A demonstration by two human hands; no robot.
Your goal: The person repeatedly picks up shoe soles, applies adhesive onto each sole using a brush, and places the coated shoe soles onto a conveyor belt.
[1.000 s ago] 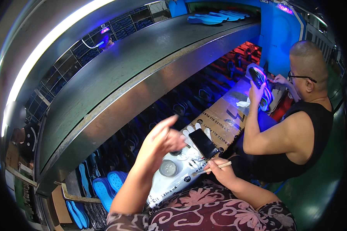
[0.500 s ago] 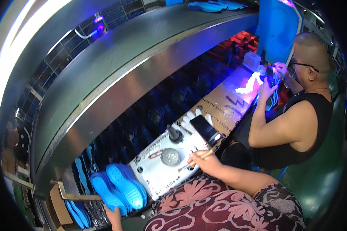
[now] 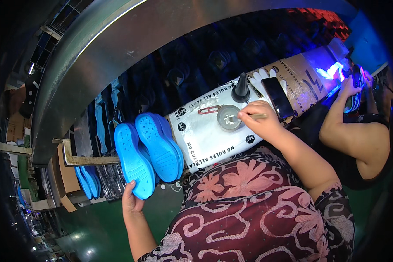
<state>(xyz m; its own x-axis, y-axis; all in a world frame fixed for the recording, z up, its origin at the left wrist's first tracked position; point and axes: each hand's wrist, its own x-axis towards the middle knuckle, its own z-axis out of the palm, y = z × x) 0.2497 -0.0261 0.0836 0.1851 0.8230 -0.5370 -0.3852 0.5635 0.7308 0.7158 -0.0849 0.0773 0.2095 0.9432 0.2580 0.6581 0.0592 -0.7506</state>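
Observation:
My left hand [image 3: 132, 203] grips the near end of a blue shoe sole [image 3: 133, 159], thumb on top and the other fingers mostly underneath. Beside it rests a stack of blue soles [image 3: 160, 150] with small holes in the upper part. My right hand [image 3: 264, 122] is closed around the thin wooden handle of a brush [image 3: 260, 116]. The brush's tip reaches into a round, see-through jar [image 3: 226, 127] with whitish contents. The jar stands on a white plastic sheet [image 3: 205, 142].
Behind the jar are a black cone-topped bottle [image 3: 240, 91] and a small red-handled tool [image 3: 208, 110]. A phone [image 3: 277, 98] lies by a white glove [image 3: 261, 78]. A co-worker's arm [image 3: 353, 135] is at right. A metal conveyor frame [image 3: 118, 56] arches overhead; more soles [image 3: 87, 181] lie left.
My right hand has brought the brush from beside the jar to inside it. My left hand now shows its thumb on top of the sole's end. The whole view has shifted.

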